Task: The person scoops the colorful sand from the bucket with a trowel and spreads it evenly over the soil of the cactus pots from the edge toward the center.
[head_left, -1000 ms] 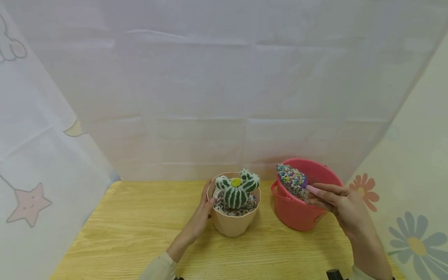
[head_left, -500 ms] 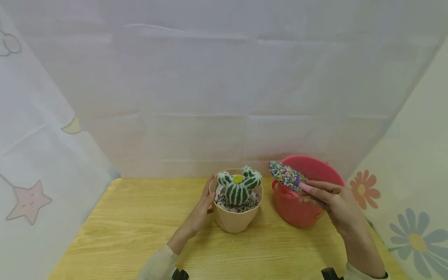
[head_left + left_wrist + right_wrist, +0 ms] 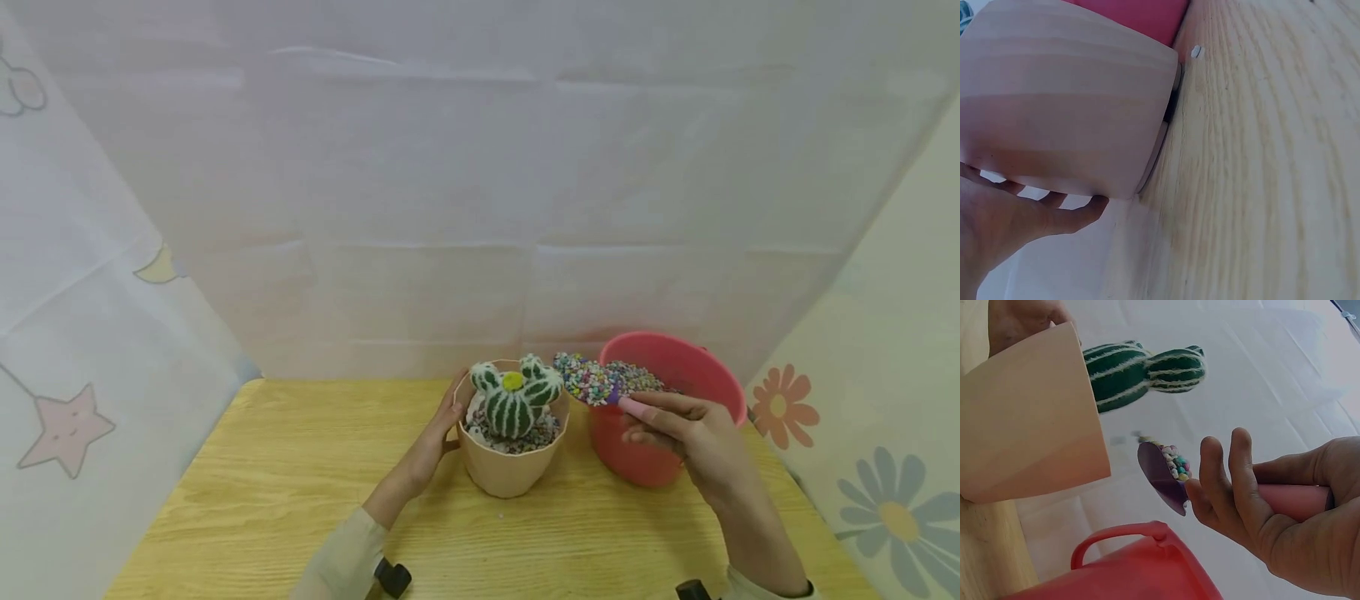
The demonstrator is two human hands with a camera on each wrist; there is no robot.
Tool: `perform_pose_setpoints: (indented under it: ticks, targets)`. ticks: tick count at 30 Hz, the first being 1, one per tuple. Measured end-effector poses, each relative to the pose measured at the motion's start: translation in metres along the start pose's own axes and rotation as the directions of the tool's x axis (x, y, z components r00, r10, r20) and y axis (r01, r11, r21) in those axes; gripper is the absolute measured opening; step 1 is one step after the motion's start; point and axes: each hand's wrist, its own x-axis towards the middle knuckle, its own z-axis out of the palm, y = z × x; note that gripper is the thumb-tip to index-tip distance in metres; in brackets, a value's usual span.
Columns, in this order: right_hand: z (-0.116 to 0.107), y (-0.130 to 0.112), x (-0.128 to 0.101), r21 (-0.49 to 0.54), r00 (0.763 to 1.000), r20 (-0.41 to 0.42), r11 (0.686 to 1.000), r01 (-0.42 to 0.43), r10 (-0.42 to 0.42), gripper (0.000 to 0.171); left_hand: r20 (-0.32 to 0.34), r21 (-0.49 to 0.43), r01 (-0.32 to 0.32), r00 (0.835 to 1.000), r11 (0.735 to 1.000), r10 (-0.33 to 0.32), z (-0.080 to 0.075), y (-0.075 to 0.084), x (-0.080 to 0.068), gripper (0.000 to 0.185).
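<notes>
A pale peach flower pot (image 3: 506,473) stands upright on the table, holding a green knitted-looking cactus (image 3: 512,415) with white stripes and a yellow flower. Coloured pebbles surround its base. My left hand (image 3: 435,437) holds the pot's left side, fingers round the wall. My right hand (image 3: 705,442) grips the pink handle of a small trowel with a purple blade (image 3: 1159,476), heaped with multicoloured pebbles (image 3: 587,380). Its tip is beside the pot's right rim, near the cactus arm. Blurred specks show by the tip in the right wrist view.
A red bucket (image 3: 637,462) with pebbles inside stands right of the pot, partly behind my right hand; its handle (image 3: 1110,531) hangs on the pot side. A small white bit (image 3: 1195,51) lies on the wooden table (image 3: 300,500). Pale sheets hang behind and at both sides.
My right hand has carried the loaded trowel leftward, from over the bucket to the pot's right rim. My left hand stays at the pot.
</notes>
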Motion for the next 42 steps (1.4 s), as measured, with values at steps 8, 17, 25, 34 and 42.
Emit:
perform_pose_setpoints:
  ticks: [8, 17, 25, 34, 42]
  targets:
    - [0.014, 0.011, 0.006, 0.013, 0.999, -0.015, 0.999, -0.047, 0.047, 0.045, 0.007, -0.038, 0.000, 1.000, 0.999, 0.000, -0.002, 0.001, 0.009, 0.055]
    - [0.035, 0.022, 0.010, -0.074, 0.995, -0.054, 0.993, -0.089, 0.085, 0.036, 0.009, -0.044, 0.001, 1.000, 0.999, 0.000, -0.001, 0.007, 0.012, 0.055]
    - [0.044, 0.026, 0.011, -0.132, 0.992, -0.101, 0.987, -0.093, 0.079, 0.034, 0.007, -0.061, 0.018, 1.000, 0.998, -0.017, 0.000, 0.005, 0.012, 0.058]
    - [0.046, 0.032, 0.015, -0.154, 0.988, -0.105, 0.980, -0.128, 0.113, 0.034, -0.011, -0.073, 0.035, 0.999, 0.997, -0.036, 0.000, 0.003, 0.011, 0.057]
    - [0.047, 0.039, 0.013, -0.198, 0.991, -0.082, 0.973, -0.120, 0.106, 0.036, -0.031, -0.063, 0.033, 0.999, 0.997, -0.035, 0.003, 0.000, 0.008, 0.055]
